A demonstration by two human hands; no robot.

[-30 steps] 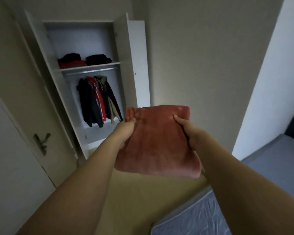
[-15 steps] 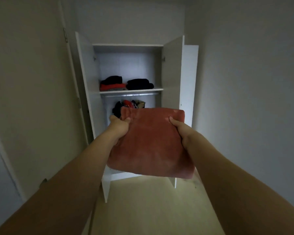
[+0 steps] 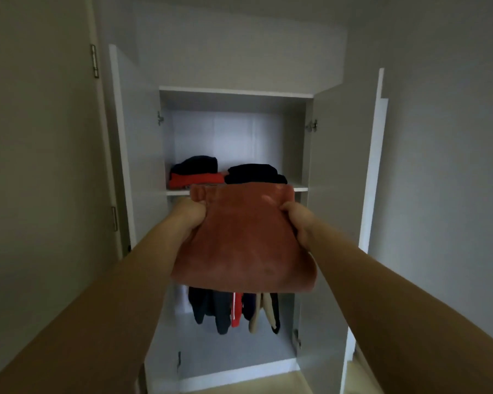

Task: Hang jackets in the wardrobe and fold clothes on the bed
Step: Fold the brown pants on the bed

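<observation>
Both arms reach forward, and between them the hands carry a folded rust-red garment [image 3: 244,240]. The left hand [image 3: 190,213] grips its left edge near the far corner, fingers curled under the cloth and thumb pressed on top, so the fabric bunches there. The right hand [image 3: 298,220] grasps the right edge in the same way, thumb on top and the other fingers hidden beneath. The garment lies roughly flat between the two hands, its near edge sagging a little toward the person.

Just beyond the hands stands the open wardrobe [image 3: 235,93], both doors swung wide. The far edge of the garment sits about level with the shelf [image 3: 300,189], right in front of it; whether it touches the shelf cannot be told. On the shelf past the left hand lies a pile of dark and red folded clothes [image 3: 195,173], and past the right hand a black folded pile [image 3: 254,173]. Below the garment, the lower ends of hanging jackets [image 3: 234,311] show, dark, red and beige.
</observation>
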